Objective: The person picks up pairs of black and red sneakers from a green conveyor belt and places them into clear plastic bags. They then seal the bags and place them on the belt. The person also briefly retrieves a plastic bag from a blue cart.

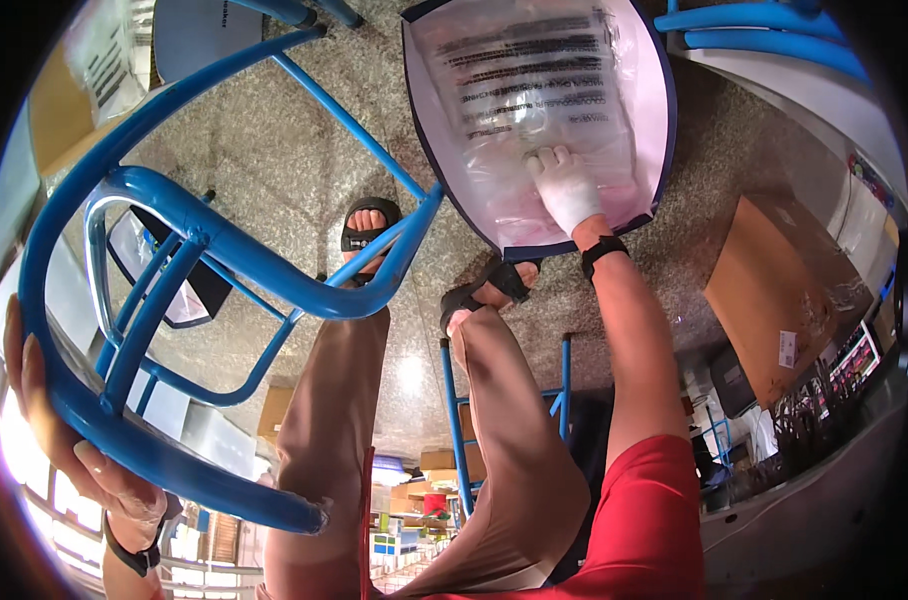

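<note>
On the left, my left hand (109,475) is wrapped round the curved end of a blue tubular metal frame (204,490), which looks like a stool or chair frame. The frame is held up and tilted, spreading over the left half of the view. My right hand (566,188), in a white glove, reaches forward into an open pale box (649,110) with dark edges. Its fingers are curled onto a clear plastic bag (534,90) with dark print, lying inside. Black bands circle both wrists.
A brown cardboard box (784,290) stands at the right. More blue tubing (764,30) shows at the far right, and blue legs (454,430) stand beside my knee. A dark-edged bin (169,270) sits behind the held frame. My sandalled feet (489,290) rest on the speckled floor (274,140).
</note>
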The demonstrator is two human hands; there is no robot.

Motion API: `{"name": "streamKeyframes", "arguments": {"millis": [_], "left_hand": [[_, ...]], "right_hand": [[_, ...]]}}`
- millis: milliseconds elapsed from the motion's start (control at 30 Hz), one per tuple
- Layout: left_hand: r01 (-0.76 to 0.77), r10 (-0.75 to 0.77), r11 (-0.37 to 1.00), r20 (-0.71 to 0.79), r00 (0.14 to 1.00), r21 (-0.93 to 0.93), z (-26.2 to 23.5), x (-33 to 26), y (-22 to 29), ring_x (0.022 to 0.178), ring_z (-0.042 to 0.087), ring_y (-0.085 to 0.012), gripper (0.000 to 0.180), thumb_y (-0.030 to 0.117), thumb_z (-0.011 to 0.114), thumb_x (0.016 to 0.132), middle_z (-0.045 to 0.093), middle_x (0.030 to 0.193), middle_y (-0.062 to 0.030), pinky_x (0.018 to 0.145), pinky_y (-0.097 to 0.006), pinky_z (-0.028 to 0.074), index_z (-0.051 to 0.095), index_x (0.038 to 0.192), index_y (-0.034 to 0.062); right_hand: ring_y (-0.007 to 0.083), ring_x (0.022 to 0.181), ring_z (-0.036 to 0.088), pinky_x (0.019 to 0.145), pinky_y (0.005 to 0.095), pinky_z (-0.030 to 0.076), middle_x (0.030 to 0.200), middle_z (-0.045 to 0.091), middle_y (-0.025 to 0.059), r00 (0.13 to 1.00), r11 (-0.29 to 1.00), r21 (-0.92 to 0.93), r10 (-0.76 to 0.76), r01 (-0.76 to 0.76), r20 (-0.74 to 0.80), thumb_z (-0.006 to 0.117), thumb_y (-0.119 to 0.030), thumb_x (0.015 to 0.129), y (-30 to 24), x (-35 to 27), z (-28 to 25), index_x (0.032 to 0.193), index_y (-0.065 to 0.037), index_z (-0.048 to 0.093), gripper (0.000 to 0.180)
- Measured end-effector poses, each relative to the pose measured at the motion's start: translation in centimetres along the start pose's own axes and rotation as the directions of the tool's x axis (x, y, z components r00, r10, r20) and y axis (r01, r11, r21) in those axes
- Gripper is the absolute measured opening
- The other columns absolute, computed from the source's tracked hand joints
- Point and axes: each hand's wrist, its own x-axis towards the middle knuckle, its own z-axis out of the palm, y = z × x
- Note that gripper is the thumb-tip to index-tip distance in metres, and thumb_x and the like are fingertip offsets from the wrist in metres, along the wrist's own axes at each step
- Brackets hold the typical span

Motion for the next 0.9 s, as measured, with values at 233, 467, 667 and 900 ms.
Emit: {"name": "streamKeyframes", "arguments": {"millis": [233, 467, 667, 900], "left_hand": [[-0.030, 0.030, 0.999, 0.006, 1.000, -0.024, 0.2, 0.8, 0.0, 0.129, 0.035, -0.0355, 0.063, 0.051, 0.022, 0.095, 0.033, 0.140, -0.0224, 0.106, -0.045, 0.029, 0.038, 0.133, 0.0038], [-0.050, 0.048, 0.996, -0.030, 0.998, -0.076, 0.1, 0.8, 0.6, 0.128, 0.037, -0.0344, 0.057, 0.045, 0.021, 0.098, 0.036, 0.139, -0.0211, 0.106, -0.044, 0.030, 0.041, 0.132, 0.0035], [-0.078, 0.069, 0.988, -0.070, 0.995, -0.131, 0.6, 1.4, 1.2, 0.128, 0.037, -0.0340, 0.055, 0.040, 0.026, 0.098, 0.036, 0.138, -0.0228, 0.106, -0.043, 0.029, 0.041, 0.132, -0.0010], [-0.046, 0.038, 0.965, -0.035, 0.999, -0.259, -1.0, 1.7, 2.0, 0.127, 0.038, -0.0338, 0.043, 0.021, 0.042, 0.092, 0.038, 0.137, -0.0208, 0.105, -0.043, 0.032, 0.046, 0.130, 0.0013]], "right_hand": [[0.0285, 0.085, 0.060, 0.070, 0.0400, 0.049, 0.087, 0.061, 0.0116, 0.937, 0.943, 0.318, -0.017, -0.101, 0.349, 0.058, -0.013, 0.077, 3.3, 1.1, -2.2, 0.106, -0.009, 0.058, 0.029], [0.0361, 0.081, 0.061, 0.071, 0.0433, 0.048, 0.084, 0.063, 0.0198, 0.915, 0.758, 0.569, 0.089, -0.318, 0.394, 0.056, -0.012, 0.074, 5.7, 2.8, -5.9, 0.087, -0.004, 0.062, 0.017], [0.0383, 0.084, 0.060, 0.074, 0.0440, 0.047, 0.086, 0.063, 0.0227, 0.901, 0.683, 0.621, 0.132, -0.385, 0.414, 0.059, -0.021, 0.074, 7.1, 2.7, -7.9, 0.087, -0.001, 0.062, 0.023], [0.0394, 0.088, 0.060, 0.077, 0.0427, 0.048, 0.094, 0.062, 0.0253, 0.914, 0.550, 0.752, 0.050, -0.362, 0.403, 0.057, -0.016, 0.076, 8.2, 2.9, -18.8, 0.102, -0.001, 0.062, 0.030]]}}
